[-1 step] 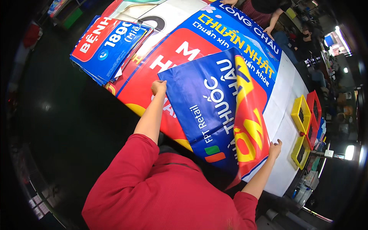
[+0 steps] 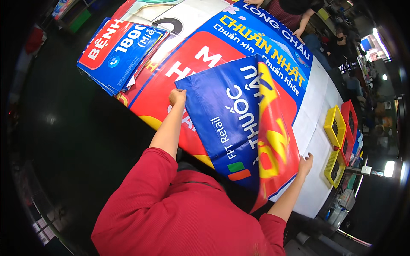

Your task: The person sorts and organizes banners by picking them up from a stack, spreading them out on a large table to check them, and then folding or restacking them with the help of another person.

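A large printed vinyl banner in red, blue and yellow lies over the table, its flat red part (image 2: 164,91) spread out to the left. My left hand (image 2: 177,97) is closed on the corner of a blue printed sheet (image 2: 205,102) that lies on top. Along its right side the sheet turns over into a loose, curling red and yellow flap (image 2: 277,145). Just beyond that flap's right edge is my right hand (image 2: 305,165), thumb and fingers apart, with nothing seen in it. What lies under the flap is hidden.
A stack of printed blue and red sheets (image 2: 121,57) lies at the far left of the table. Yellow baskets (image 2: 335,126) and red baskets (image 2: 351,123) with dark items stand at the right edge. Another person's hand (image 2: 297,34) rests on the banner's far edge.
The loose red and yellow flap has shifted slightly left, away from my right hand, and its curl has changed shape. Both my hands stay nearly where they were.
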`<state>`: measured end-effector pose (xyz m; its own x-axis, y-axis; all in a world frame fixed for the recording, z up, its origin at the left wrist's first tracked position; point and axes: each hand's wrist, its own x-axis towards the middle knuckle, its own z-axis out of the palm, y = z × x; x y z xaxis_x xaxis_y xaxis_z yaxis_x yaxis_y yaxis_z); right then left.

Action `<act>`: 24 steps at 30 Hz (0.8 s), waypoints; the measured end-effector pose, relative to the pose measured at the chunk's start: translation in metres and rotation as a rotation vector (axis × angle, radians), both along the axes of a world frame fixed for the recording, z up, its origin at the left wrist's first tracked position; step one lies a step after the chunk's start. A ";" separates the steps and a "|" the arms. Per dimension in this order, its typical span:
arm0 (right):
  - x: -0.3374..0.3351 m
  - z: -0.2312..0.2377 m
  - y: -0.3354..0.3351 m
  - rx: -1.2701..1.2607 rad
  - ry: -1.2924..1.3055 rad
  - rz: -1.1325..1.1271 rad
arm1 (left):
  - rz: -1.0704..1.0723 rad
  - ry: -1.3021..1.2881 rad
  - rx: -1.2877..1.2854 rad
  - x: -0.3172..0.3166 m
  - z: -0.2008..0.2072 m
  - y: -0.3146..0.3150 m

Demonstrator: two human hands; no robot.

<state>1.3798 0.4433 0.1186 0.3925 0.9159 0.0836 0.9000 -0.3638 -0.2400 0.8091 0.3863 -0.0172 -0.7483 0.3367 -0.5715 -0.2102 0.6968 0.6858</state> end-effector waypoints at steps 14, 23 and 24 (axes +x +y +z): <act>-0.259 0.053 0.034 0.106 0.298 0.920 | -0.114 0.774 0.519 0.075 0.036 0.011; -0.379 0.035 0.122 0.074 0.083 1.548 | -0.432 1.058 0.874 0.123 0.106 -0.003; -0.382 0.037 0.130 -0.106 0.224 1.551 | -0.454 1.046 0.890 0.126 0.108 -0.006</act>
<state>0.9981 0.5729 0.1557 -0.9051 0.4199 0.0667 0.3485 0.8226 -0.4493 0.9349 0.3807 0.0904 -0.4184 0.6003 0.6816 0.7688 -0.1656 0.6177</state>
